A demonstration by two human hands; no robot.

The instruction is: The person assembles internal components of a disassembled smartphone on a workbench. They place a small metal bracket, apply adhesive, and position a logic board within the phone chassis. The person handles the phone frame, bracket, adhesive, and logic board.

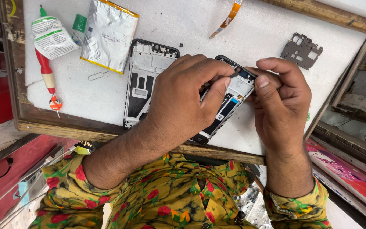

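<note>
An opened phone (229, 101) lies with its back off on a white work board (191, 21); its dark circuit parts and connectors show. My left hand (183, 101) rests over the phone's middle and pinches a thin dark tool (234, 74) whose tip touches the phone's top edge. My right hand (282, 101) grips the phone's top right corner between thumb and fingers. Most of the phone's lower half is hidden under my left hand.
A bare phone frame (145, 72) lies just left of my left hand. A silver battery pouch (109, 34), a white glue tube (51, 38), a red-handled screwdriver (45, 70), a wire pin (95, 76), an orange flex cable (229, 17) and a grey metal shield plate (301, 51) lie on the board.
</note>
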